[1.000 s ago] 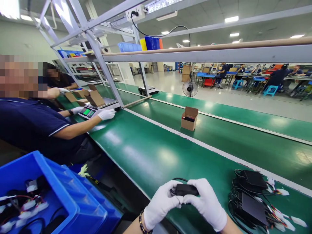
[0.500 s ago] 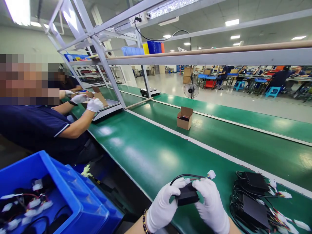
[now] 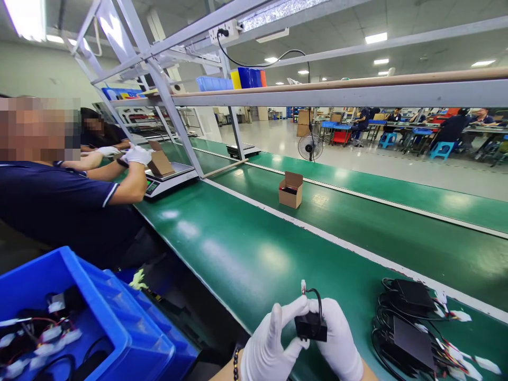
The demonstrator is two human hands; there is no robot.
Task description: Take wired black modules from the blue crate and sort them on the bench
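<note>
Between my two white-gloved hands is a small black box with a cable (image 3: 311, 326), held over the green table near its front edge. My left hand (image 3: 272, 338) pinches its left side, thumb and fingers at top and bottom. Wrapped round the right side is my right hand (image 3: 339, 336). A black cable loops up from the box, and a white connector (image 3: 304, 286) stands above it. To the right lie several similar black boxes (image 3: 413, 338) with coiled black cables and white connectors.
A blue bin (image 3: 119, 323) with cabled parts stands at lower left. An open cardboard box (image 3: 290, 196) sits on the middle strip. A co-worker's gloved hand (image 3: 137, 154) is by a carton (image 3: 161, 161) on a scale (image 3: 174, 180). A shelf rail (image 3: 337, 94) crosses above.
The black box has been turned in my hands, its cable now pointing up. The cardboard box on the middle strip has shifted left. The co-worker's hands have moved left.
</note>
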